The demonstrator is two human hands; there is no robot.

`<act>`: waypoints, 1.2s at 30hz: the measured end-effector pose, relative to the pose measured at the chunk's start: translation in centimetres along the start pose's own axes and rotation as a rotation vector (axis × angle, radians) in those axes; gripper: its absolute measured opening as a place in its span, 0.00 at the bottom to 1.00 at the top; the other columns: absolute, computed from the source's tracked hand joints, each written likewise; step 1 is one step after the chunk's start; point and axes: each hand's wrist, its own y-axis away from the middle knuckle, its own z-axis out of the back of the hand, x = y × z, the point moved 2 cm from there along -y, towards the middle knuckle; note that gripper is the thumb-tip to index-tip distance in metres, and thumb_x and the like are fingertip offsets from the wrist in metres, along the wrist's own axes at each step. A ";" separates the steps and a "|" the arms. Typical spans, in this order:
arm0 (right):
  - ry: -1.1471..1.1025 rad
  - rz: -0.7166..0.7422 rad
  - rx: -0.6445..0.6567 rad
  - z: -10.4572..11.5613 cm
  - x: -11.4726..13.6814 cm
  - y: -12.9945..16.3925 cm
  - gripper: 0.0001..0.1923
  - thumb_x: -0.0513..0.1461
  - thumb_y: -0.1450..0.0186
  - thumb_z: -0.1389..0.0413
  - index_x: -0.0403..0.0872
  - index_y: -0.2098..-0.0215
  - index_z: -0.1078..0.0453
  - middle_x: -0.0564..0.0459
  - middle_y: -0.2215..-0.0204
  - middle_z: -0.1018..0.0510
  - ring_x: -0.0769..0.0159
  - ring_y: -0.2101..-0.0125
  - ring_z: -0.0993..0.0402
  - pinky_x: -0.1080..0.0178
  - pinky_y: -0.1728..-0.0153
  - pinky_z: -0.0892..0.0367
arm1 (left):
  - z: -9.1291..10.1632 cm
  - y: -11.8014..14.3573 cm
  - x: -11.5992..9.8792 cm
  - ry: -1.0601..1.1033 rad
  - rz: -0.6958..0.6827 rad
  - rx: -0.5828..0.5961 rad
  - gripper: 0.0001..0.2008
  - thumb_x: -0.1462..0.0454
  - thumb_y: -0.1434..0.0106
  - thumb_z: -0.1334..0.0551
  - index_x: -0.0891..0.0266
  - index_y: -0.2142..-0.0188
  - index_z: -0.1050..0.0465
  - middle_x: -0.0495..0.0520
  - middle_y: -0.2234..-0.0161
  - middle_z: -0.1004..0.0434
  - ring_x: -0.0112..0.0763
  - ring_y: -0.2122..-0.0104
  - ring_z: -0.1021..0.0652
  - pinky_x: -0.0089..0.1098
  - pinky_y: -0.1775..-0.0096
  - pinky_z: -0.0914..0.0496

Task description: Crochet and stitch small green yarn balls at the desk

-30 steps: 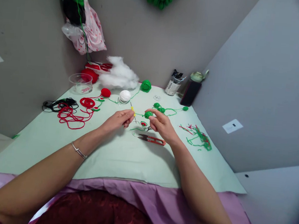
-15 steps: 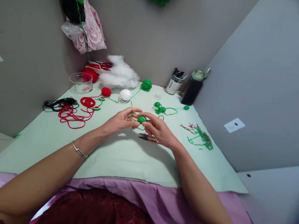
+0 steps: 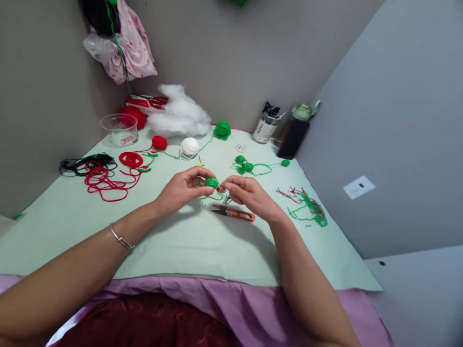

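Observation:
Above the middle of the table, my left hand (image 3: 179, 189) grips a small green crocheted ball (image 3: 212, 182) between thumb and fingers. A bit of red shows at the ball's right side. My right hand (image 3: 251, 196) is closed in a pinch just right of the ball; what its fingertips hold is too small to make out. Orange-handled thread snips (image 3: 236, 213) lie on the table below the hands. A thin yellow-marked tool (image 3: 201, 164) shows just above the left fingers, and green yarn hangs below the ball.
Red yarn (image 3: 109, 184) and black yarn (image 3: 84, 164) lie at left, near a clear tub (image 3: 118, 131). White stuffing (image 3: 182, 112), a white yarn ball (image 3: 189, 147) and a green yarn ball (image 3: 222, 130) are behind. Yarn scraps (image 3: 309, 210) and a dark phone (image 3: 293, 138) are at right.
My right hand has drawn away from the ball to the right, with fingers pinched. My left hand keeps the ball, and the snips show more fully.

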 end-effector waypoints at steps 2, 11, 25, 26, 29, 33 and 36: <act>-0.074 -0.061 0.101 0.1 -0.3 0.0 0.20 0.50 0.30 0.46 0.41 0.62 0.27 0.63 0.84 0.44 0.76 0.82 0.53 0.68 0.78 0.56 | 0.0 0.1 0.2 -0.054 -0.010 0.004 0.17 0.58 0.45 0.27 0.62 0.59 0.25 0.50 0.68 0.24 0.30 0.68 0.24 0.31 0.63 0.30; -0.458 -0.102 -0.112 -0.1 -0.9 -0.9 0.17 0.50 0.39 0.37 0.44 0.68 0.30 0.67 0.87 0.51 0.78 0.83 0.62 0.69 0.81 0.61 | -0.2 0.2 0.2 -0.156 -0.083 -0.005 0.13 0.60 0.46 0.27 0.62 0.64 0.24 0.52 0.66 0.23 0.30 0.67 0.25 0.33 0.60 0.29; -0.045 -0.249 0.611 -1.6 0.5 1.8 0.21 0.51 0.29 0.47 0.41 0.57 0.26 0.54 0.76 0.25 0.74 0.79 0.32 0.70 0.75 0.33 | 0.9 -0.2 0.4 -0.050 -0.081 -0.153 0.16 0.60 0.45 0.28 0.60 0.58 0.26 0.49 0.65 0.24 0.28 0.68 0.24 0.31 0.61 0.29; -0.040 -0.293 0.654 -1.9 -0.2 1.6 0.21 0.51 0.29 0.46 0.41 0.59 0.26 0.52 0.75 0.23 0.73 0.77 0.29 0.69 0.74 0.30 | 0.9 -0.2 0.4 -0.050 -0.070 -0.156 0.16 0.61 0.45 0.28 0.60 0.58 0.26 0.49 0.66 0.24 0.28 0.69 0.24 0.31 0.62 0.29; -0.048 -0.281 0.526 -2.4 -2.7 -0.1 0.22 0.53 0.32 0.43 0.41 0.62 0.25 0.50 0.71 0.22 0.70 0.72 0.25 0.67 0.70 0.27 | 0.9 -0.3 0.7 -0.070 -0.054 -0.159 0.16 0.61 0.44 0.28 0.61 0.58 0.27 0.49 0.66 0.23 0.27 0.69 0.24 0.30 0.63 0.30; -0.089 -0.237 0.028 -0.2 -6.1 -3.3 0.19 0.50 0.33 0.42 0.41 0.61 0.24 0.46 0.66 0.19 0.70 0.69 0.24 0.67 0.67 0.26 | 1.1 -0.5 1.6 -0.073 -0.033 -0.182 0.18 0.60 0.45 0.28 0.62 0.57 0.27 0.49 0.67 0.23 0.27 0.70 0.25 0.30 0.64 0.31; -0.001 -0.245 -0.309 3.1 -6.8 -4.2 0.15 0.47 0.34 0.41 0.42 0.64 0.24 0.48 0.68 0.20 0.70 0.70 0.27 0.70 0.71 0.30 | 1.5 -0.7 1.8 -0.029 -0.022 -0.213 0.18 0.59 0.45 0.28 0.61 0.58 0.28 0.48 0.70 0.24 0.28 0.70 0.23 0.30 0.64 0.30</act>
